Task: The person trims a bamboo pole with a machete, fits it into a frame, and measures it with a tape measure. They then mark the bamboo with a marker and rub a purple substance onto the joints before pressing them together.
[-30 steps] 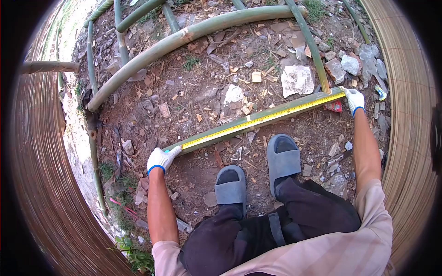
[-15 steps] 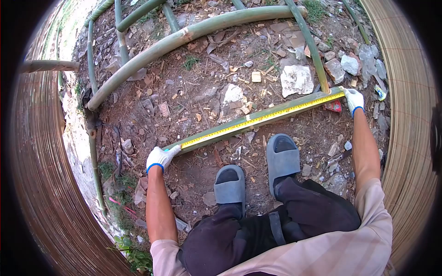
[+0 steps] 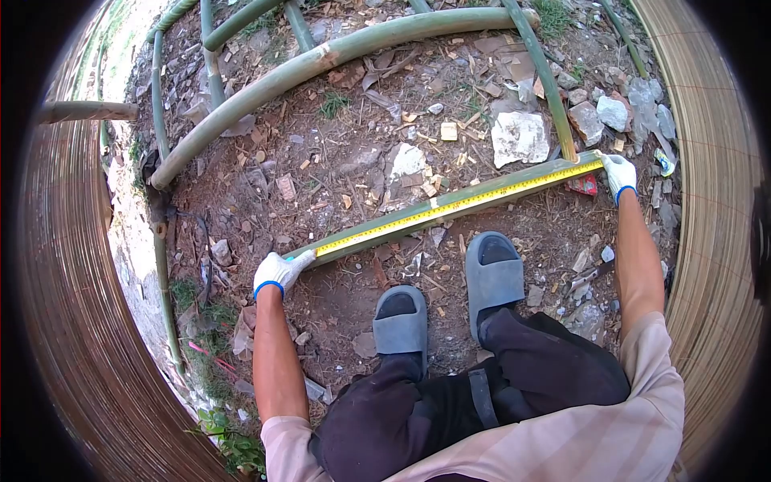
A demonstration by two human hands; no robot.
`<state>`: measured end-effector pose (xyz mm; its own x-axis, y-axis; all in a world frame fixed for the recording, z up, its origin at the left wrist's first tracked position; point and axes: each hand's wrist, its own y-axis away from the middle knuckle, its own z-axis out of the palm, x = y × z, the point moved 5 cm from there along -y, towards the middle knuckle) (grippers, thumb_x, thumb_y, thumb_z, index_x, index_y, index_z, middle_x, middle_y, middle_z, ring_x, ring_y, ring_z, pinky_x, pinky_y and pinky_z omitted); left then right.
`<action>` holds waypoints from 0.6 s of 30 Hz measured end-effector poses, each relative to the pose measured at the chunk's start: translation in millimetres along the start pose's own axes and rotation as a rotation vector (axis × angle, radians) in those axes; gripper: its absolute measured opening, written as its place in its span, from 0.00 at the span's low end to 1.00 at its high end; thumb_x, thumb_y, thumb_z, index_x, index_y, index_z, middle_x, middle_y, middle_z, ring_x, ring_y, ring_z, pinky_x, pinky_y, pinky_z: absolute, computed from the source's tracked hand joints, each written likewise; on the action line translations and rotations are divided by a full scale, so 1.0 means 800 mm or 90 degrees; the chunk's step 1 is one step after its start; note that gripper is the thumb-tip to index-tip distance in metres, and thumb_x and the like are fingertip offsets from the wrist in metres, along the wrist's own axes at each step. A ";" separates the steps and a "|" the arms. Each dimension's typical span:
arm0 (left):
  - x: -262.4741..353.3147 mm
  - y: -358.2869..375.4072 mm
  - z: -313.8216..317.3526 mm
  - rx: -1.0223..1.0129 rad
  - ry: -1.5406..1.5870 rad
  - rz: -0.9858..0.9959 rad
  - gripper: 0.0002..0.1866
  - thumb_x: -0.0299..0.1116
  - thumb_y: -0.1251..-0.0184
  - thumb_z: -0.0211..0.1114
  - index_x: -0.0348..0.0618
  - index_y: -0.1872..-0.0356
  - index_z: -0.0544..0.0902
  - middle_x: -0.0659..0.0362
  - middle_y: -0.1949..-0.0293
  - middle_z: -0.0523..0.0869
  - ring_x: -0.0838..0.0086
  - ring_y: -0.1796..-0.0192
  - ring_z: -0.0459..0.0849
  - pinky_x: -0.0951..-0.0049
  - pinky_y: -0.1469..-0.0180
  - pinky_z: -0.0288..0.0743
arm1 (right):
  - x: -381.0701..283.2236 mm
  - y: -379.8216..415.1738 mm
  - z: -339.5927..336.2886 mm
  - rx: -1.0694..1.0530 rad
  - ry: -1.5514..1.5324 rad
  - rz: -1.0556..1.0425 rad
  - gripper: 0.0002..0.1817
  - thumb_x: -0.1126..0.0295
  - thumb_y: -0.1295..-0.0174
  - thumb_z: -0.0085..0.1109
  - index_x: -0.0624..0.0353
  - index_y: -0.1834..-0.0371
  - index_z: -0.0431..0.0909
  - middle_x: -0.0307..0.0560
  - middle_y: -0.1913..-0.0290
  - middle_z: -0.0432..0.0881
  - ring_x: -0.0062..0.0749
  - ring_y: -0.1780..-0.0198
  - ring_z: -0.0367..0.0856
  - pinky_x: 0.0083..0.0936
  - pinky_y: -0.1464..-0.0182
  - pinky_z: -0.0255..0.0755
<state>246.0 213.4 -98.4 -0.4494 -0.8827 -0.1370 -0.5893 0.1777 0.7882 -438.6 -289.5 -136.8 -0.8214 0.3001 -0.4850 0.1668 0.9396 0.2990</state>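
Note:
A yellow tape measure (image 3: 458,210) is stretched along a green bamboo pole (image 3: 385,222) that lies slantwise in front of my feet. My left hand (image 3: 277,273), in a white glove with a blue cuff, is closed at the tape's left end; its fingers hide what lies inside them, apart from a small light-blue bit. At the right end, my gloved right hand (image 3: 618,173) pinches the tape against the pole's tip. An upright bamboo piece (image 3: 550,92) meets the pole close to that hand.
A thick curved bamboo pole (image 3: 337,52) crosses the far side, joined to thinner poles. White rocks (image 3: 520,138), wood chips and litter cover the dirt. My grey slides (image 3: 494,277) stand just behind the pole. Slatted screens (image 3: 715,201) rise on both sides.
The view has shifted very slightly. Both hands stay at the tape's ends, and the tape still lies along the pole.

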 end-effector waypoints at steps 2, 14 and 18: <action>0.001 0.002 -0.001 -0.012 0.000 0.002 0.59 0.82 0.53 0.69 0.22 0.49 0.87 0.33 0.51 0.90 0.45 0.44 0.90 0.55 0.42 0.82 | 0.004 -0.003 0.000 0.005 0.002 -0.011 0.17 0.56 0.29 0.69 0.58 0.49 0.89 0.37 0.68 0.86 0.19 0.74 0.78 0.21 0.73 0.72; 0.002 0.001 -0.004 -0.016 -0.016 0.004 0.59 0.82 0.52 0.69 0.22 0.48 0.86 0.34 0.49 0.90 0.46 0.42 0.89 0.56 0.41 0.82 | 0.008 -0.005 0.000 -0.001 -0.012 -0.006 0.17 0.56 0.29 0.70 0.57 0.49 0.89 0.37 0.68 0.86 0.19 0.73 0.78 0.22 0.72 0.73; -0.009 -0.015 0.006 0.081 -0.028 0.044 0.53 0.82 0.53 0.70 0.26 0.63 0.89 0.45 0.71 0.90 0.56 0.64 0.92 0.58 0.60 0.82 | 0.012 -0.010 0.002 -0.005 -0.009 -0.005 0.17 0.56 0.29 0.69 0.57 0.49 0.89 0.37 0.67 0.86 0.19 0.73 0.78 0.22 0.72 0.73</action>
<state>253.6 219.7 -109.9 -0.5188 -0.8473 -0.1138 -0.6357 0.2934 0.7140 -446.9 -294.0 -145.1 -0.8148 0.2953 -0.4988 0.1560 0.9405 0.3019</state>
